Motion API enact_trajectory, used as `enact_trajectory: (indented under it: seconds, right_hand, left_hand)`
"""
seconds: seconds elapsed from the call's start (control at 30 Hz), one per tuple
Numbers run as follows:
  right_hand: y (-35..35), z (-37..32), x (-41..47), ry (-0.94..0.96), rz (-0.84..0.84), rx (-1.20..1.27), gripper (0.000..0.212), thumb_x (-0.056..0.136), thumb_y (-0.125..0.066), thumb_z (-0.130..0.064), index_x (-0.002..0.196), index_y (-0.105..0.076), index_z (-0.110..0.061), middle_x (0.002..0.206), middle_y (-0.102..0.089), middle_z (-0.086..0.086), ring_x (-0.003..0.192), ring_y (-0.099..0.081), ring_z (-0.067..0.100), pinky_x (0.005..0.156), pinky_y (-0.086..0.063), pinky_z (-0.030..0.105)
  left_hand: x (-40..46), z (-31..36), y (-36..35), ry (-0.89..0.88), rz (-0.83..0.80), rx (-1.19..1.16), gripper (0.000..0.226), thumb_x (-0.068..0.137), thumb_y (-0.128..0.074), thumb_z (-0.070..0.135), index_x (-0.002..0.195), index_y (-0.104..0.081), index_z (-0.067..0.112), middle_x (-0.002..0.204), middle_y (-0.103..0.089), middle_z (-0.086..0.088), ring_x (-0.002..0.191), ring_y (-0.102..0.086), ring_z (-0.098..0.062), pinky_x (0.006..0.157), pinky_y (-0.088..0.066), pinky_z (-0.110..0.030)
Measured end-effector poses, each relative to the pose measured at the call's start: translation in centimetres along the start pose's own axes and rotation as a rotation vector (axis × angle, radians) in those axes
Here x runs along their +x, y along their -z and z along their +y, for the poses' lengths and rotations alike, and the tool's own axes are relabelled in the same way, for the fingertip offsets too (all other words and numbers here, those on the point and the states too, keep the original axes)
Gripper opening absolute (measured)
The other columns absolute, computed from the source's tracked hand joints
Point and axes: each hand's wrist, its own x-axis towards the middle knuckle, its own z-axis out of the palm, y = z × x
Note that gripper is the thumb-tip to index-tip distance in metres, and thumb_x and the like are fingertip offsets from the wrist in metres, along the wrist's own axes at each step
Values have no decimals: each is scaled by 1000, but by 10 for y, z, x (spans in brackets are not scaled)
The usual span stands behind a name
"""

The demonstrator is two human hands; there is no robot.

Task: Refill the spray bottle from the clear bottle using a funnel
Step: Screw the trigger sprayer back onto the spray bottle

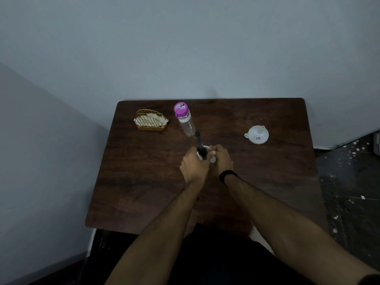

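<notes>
Dark wood table [144,182] is carrying the white spray bottle [212,159] at its middle, where my left hand [193,165] and right hand [221,161] are curling fingers round it, its black sprayer [200,145] sticking up. Just beyond, the clear bottle [186,122] is standing purple-capped, the funnel [258,134] is lying far right, and a wire basket [151,120] is sitting far left.

Dark wood-grain table [144,182], matt with a faint sheen. Clear, glossy plastic bottle [187,125], capped in smooth purple plastic. White plastic funnel [258,135], smooth and matt, with a small paper sticker. Gold wire-metal holder [151,120], shiny, stuffed with crumpled white paper napkins. Black sprayer [200,146], looked like matt plastic, over a white plastic spray bottle [212,159]. Black matt band [227,175] on the wrist. Wall [185,48] painted smooth and flat.
</notes>
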Motion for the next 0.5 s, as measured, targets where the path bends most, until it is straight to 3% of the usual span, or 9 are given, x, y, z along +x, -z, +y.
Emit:
enact_trajectory:
  seconds: [0.03,0.1,0.2,0.4,0.5]
  right_hand:
    - [1,0,-1,15,-11,-36,42,85,-66,-28,126,-59,-18,135,-46,0,126,-42,24,91,-39,40]
    - [-1,4,1,24,-33,-66,36,86,-65,-29,120,-63,-19,136,-46,-2,127,-40,24,87,-37,38]
    - [1,1,0,12,4,16,32,91,-59,-30,121,-62,-16,131,-49,4,121,-44,26,92,-40,44]
    - [-4,7,6,57,-27,-14,33,91,-57,-32,124,-62,-27,129,-48,-3,123,-41,22,93,-43,47]
    - [-3,4,7,40,-13,0,29,93,-53,-33,119,-63,-24,125,-48,1,119,-43,24,93,-43,48]
  left_hand:
    - [2,-1,-2,-18,17,-11,36,88,-67,45,105,-63,14,99,-69,-12,95,-64,-34,85,-52,-49]
    - [4,-3,-5,-54,25,-7,25,89,-65,27,106,-63,9,102,-68,-16,97,-63,-37,86,-51,-49]
    - [6,-5,-8,-69,11,8,26,90,-64,23,110,-62,7,106,-68,-18,100,-63,-38,88,-51,-48]
    - [19,-12,-9,-175,-12,30,26,90,-67,28,105,-67,6,99,-70,-20,94,-66,-36,83,-52,-44]
    - [22,-14,-7,-234,-4,40,25,89,-69,27,105,-66,8,97,-70,-18,91,-67,-33,81,-52,-42]
